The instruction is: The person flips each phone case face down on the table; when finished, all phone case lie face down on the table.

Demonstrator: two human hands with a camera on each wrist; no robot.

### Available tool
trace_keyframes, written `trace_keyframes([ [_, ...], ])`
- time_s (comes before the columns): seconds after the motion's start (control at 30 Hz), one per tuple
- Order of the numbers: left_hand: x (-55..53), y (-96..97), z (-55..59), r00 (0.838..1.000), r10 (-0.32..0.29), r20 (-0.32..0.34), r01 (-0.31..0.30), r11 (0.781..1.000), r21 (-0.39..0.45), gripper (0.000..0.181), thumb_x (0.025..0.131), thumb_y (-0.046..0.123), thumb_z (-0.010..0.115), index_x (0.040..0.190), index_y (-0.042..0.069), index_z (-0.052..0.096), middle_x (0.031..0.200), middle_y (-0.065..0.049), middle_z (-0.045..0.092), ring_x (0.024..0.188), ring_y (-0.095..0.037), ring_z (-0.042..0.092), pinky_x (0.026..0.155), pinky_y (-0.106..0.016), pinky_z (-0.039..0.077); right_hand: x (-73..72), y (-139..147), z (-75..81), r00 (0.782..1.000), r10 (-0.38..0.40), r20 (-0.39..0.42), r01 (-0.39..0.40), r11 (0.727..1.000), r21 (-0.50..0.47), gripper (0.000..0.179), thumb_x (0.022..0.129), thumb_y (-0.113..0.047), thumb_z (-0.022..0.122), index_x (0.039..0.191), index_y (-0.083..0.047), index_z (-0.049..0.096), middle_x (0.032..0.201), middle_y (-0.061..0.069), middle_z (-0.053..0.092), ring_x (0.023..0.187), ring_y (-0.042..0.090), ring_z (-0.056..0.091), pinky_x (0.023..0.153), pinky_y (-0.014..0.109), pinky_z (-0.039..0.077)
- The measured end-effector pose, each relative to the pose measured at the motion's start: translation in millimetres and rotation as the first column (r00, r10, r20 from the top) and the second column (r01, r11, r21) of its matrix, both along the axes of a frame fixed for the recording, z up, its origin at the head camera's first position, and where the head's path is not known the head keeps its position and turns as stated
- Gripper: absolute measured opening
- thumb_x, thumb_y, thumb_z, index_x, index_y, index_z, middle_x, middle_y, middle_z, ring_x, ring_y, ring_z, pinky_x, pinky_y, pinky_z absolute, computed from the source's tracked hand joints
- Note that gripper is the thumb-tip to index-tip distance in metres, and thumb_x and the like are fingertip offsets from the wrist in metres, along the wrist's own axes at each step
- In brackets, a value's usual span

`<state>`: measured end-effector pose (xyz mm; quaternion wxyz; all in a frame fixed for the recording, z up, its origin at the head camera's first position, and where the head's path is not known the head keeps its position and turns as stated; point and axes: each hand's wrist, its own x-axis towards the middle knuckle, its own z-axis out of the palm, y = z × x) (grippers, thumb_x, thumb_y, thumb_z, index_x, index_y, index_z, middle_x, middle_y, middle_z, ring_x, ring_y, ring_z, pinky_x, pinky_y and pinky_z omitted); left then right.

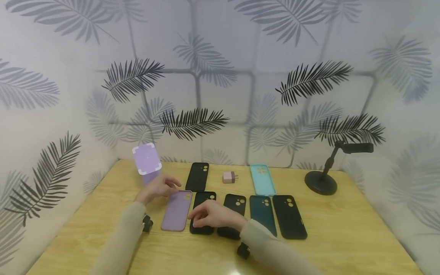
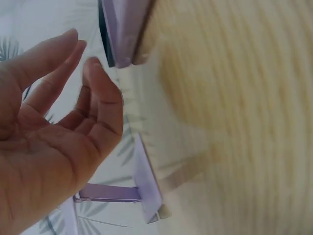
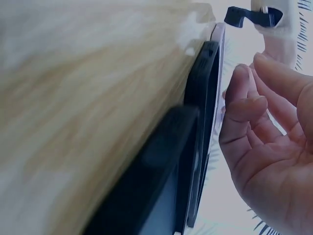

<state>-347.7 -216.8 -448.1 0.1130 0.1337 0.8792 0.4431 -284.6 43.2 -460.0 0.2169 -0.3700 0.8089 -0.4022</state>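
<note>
On the table (image 1: 343,236), with open room toward me, a lilac phone case (image 1: 177,214) lay lengthwise away from me, between my left hand (image 1: 159,188), the nearer, just beside its far edge, and my right hand (image 1: 216,214), over the neighbouring black phone case (image 1: 203,196); both held nothing, fingers loosely bent.

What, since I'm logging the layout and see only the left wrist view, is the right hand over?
Observer: The head view shows the right hand over a black case, just right of the lavender case.
Operator: Is anything standing far to the right?
Observer: Yes, a black stand with a round base.
Operator: And what lies along the back?
Observer: A pink plug lies between a second black case and a turquoise case.
</note>
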Motion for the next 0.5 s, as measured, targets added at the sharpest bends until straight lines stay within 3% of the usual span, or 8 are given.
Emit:
trace_keyframes([
  [0.13,-5.5,-3.2,-4.3,0.999,-0.007,0.041,0.007,1.000,-0.013,0.031,0.087,-0.002,0.065,0.118,-0.006,0.065,0.115,-0.023,0.067,0.093,-0.026,0.065,0.073,-0.034,0.056,1.1,-11,-1.0,0.999,0.046,-0.009,-0.046,0.999,0.018,0.025,0.091,-0.010,0.070,0.115,-0.007,0.073,0.089,-0.002,0.074,0.079,-0.001,0.065,0.075,0.016,0.054],
  [0.3,-10.6,-7.6,-9.4,0.998,-0.012,0.066,0.014,0.999,-0.032,0.033,0.084,-0.004,0.066,0.116,-0.007,0.065,0.119,-0.023,0.066,0.095,-0.023,0.065,0.077,-0.034,0.058,3.9,-20,-2.4,0.998,0.041,-0.050,-0.038,0.997,0.061,0.024,0.091,-0.009,0.070,0.114,-0.008,0.074,0.090,-0.003,0.073,0.080,-0.004,0.064,0.075,0.014,0.053],
  [0.5,-16.1,-9.1,-10.8,0.999,-0.002,0.037,0.006,0.995,-0.102,0.029,0.082,-0.002,0.069,0.111,-0.004,0.069,0.108,-0.017,0.071,0.083,-0.015,0.063,0.071,-0.026,0.054,5.1,-28,-1.2,0.988,0.050,-0.146,-0.028,0.989,0.146,0.022,0.092,-0.013,0.070,0.113,-0.012,0.074,0.091,-0.009,0.070,0.081,-0.006,0.061,0.074,0.012,0.050],
])
